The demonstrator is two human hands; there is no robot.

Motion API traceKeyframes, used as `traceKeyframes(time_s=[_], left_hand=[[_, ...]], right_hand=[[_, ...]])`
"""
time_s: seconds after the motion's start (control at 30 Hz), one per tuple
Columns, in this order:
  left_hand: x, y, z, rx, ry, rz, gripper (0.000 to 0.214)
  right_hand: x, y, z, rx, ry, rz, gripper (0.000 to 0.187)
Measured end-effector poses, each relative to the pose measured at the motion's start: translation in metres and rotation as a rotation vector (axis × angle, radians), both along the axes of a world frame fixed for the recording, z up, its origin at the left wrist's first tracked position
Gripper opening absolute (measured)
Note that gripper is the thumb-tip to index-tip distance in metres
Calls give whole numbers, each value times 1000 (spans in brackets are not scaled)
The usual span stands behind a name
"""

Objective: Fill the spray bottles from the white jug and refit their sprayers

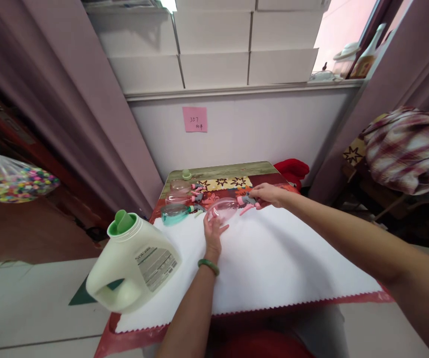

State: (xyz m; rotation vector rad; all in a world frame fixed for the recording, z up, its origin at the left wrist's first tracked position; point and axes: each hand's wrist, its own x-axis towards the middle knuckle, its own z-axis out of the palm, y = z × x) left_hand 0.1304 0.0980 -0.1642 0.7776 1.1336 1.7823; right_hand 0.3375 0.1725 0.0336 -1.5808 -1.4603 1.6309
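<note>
Clear bottle was held on its side over the white-covered surface, just beside three similar bottles. Left hand lay spread against its base — firm grip or not, could not tell. Right hand gripped the grey-and-pink spray head. Apparent step: working the head at the neck. Next move probably called for a steadied body — head kept aligned.

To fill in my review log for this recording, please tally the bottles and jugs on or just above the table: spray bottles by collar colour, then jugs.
Pink-collared spray bottles: 3
Green-collared spray bottle: 1
Jug: 1
Total: 5
</note>
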Motion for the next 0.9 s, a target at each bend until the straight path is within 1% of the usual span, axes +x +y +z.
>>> traceKeyframes(time_s=[0.1, 0.23, 0.3, 0.47, 0.67, 0.8, 0.9], left_hand=[[-7, -2, 3, 6, -112, -120, 82], [-12, -4, 6, 19, -188, -186, 75], [-12, -4, 6, 21, -203, -199, 72], [-12, -5, 6, 17, -203, -225, 81], [-11, -4, 5, 7, -185, -250, 70], [-8, -3, 3, -11, -167, -236, 60], [-6, -2, -1, -33, -145, -218, 54]], right_hand=[[12, -6, -24, -44, 42, -52, 16], [17, -15, -50, -103, 102, -91, 14], [17, -18, -58, -128, 138, -87, 16], [16, -21, -71, -139, 185, -42, 24], [20, -24, -80, -23, 234, -39, 26], [28, -28, -83, 155, 221, 14, 41], [32, -33, -85, 255, 192, 41, 50]])
